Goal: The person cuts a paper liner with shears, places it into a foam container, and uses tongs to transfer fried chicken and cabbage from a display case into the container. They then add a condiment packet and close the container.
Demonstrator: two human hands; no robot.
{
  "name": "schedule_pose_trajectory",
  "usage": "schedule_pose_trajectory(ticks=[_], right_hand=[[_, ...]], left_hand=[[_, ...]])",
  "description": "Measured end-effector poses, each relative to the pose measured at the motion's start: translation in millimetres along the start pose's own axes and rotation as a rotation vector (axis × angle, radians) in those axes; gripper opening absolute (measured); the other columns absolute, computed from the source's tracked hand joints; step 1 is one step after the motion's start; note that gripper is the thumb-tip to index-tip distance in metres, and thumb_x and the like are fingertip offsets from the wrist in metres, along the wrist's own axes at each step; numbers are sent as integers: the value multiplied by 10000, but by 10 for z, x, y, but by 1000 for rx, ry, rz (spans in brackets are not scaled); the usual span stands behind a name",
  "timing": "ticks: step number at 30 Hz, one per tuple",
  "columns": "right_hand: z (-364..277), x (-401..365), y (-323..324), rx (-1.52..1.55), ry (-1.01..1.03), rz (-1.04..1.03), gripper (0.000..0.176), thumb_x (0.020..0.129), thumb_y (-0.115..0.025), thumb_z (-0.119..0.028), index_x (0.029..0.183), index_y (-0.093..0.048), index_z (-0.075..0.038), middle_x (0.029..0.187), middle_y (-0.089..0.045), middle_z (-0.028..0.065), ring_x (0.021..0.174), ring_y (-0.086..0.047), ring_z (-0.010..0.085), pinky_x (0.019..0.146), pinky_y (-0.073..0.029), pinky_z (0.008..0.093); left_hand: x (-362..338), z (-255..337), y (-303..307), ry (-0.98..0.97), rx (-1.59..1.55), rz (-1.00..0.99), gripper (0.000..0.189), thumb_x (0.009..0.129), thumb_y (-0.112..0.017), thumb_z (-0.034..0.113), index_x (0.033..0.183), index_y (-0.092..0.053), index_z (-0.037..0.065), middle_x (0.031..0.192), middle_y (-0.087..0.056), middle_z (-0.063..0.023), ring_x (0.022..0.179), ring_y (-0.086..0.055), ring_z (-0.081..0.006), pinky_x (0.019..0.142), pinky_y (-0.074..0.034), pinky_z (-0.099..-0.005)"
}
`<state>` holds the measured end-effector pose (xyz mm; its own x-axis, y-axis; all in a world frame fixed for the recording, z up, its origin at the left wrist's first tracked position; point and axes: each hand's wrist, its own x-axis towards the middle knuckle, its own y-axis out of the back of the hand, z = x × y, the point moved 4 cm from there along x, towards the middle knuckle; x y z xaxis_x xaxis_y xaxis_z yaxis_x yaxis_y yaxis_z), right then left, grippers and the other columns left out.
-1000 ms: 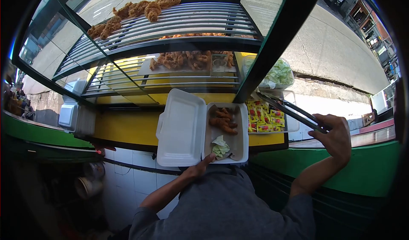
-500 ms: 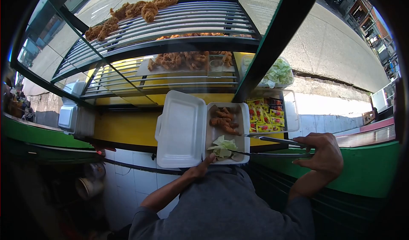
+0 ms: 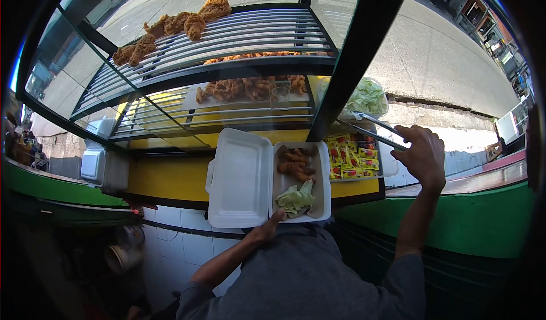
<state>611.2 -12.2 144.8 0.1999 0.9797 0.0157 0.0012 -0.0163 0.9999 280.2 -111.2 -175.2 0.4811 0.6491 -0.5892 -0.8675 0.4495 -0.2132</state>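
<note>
My left hand holds the near edge of an open white foam box. Its right half holds fried chicken pieces at the far end and lettuce leaves at the near end. My right hand is shut on metal tongs, raised to the right of the box. The tong tips point at a clear container of lettuce behind the black frame post. Nothing shows between the tong tips.
A glass display case with wire racks of fried chicken stands ahead. A tray of yellow and red sauce sachets sits right of the box. Stacked foam boxes stand at left. A green counter edge runs at right.
My right hand brought the tongs from the lettuce container down to the box, left more lettuce there, then lifted the tongs back toward the container. My left hand stayed on the box.
</note>
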Motion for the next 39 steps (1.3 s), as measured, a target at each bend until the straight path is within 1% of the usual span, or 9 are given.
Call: schedule_pose_trajectory(ticks=[9, 15, 18, 23, 26, 28, 31, 35, 39], right_hand=[[142, -258, 180, 204, -47, -26, 375, 690, -774, -203, 1058, -745, -136, 803, -704, 95, 722, -665, 263, 693, -496, 393], [152, -698, 340, 431, 155, -201, 432, 617, -839, -180, 1034, -750, -113, 782, -700, 95, 654, -669, 226, 638, -503, 351], [-3, -775, 305, 339, 338, -224, 466, 588, -857, -181, 1033, -748, -98, 781, -701, 89, 631, -666, 200, 618, -505, 343], [261, -685, 261, 310, 49, -61, 477, 582, -847, -197, 1045, -750, -131, 792, -708, 77, 677, -679, 206, 667, -523, 363], [233, -373, 78, 178, -80, -173, 469, 598, -827, -231, 1054, -750, -151, 818, -717, 76, 710, -686, 235, 702, -537, 376], [118, -148, -183, 13, -32, -221, 446, 620, -805, -266, 1052, -751, -172, 843, -718, 81, 749, -692, 254, 726, -548, 378], [-37, 67, -566, -87, 37, -268, 360, 675, -766, -231, 1035, -753, -215, 854, -704, 90, 823, -692, 263, 751, -549, 392], [-118, 100, -613, -137, 53, -235, 325, 715, -740, -222, 1039, -752, -247, 864, -702, 85, 839, -687, 263, 752, -543, 395], [-79, 0, -412, -114, 32, -236, 283, 718, -738, -248, 999, -766, -238, 777, -700, 80, 747, -685, 258, 708, -541, 384]], left_hand=[[178, -264, 28, -34, -109, -67, 697, 994, -383, 576, 1436, -369, 37, 1420, -458, -74, 1314, -423, -197, 1148, -294, -334], [141, -168, -24, -19, -116, -39, 692, 992, -396, 571, 1438, -367, 43, 1420, -460, -78, 1311, -433, -209, 1142, -308, -349], [132, -193, -17, 28, -147, -38, 659, 997, -410, 544, 1428, -381, 46, 1404, -478, -79, 1294, -449, -210, 1123, -330, -352], [99, -164, 17, 56, -239, 25, 592, 1006, -423, 500, 1380, -436, 41, 1365, -511, -75, 1258, -475, -184, 1098, -342, -333], [-111, 231, -102, -52, -439, 7, 579, 1008, -419, 495, 1359, -459, 35, 1351, -523, -69, 1254, -478, -168, 1102, -324, -314], [21, -94, 51, -95, -329, 18, 565, 1009, -415, 498, 1337, -478, 43, 1304, -545, -54, 1215, -494, -156, 1078, -335, -298], [-59, -35, 75, -72, -315, 24, 535, 1013, -406, 500, 1293, -506, 56, 1228, -566, -30, 1139, -511, -130, 1026, -360, -274], [-10, -202, 160, -47, -292, -15, 505, 1022, -386, 501, 1240, -530, 69, 1147, -568, -2, 1046, -513, -94, 960, -379, -248], [-113, 47, 79, -34, -230, 30, 518, 1024, -373, 510, 1245, -528, 68, 1164, -566, -7, 1073, -512, -107, 987, -367, -259]])
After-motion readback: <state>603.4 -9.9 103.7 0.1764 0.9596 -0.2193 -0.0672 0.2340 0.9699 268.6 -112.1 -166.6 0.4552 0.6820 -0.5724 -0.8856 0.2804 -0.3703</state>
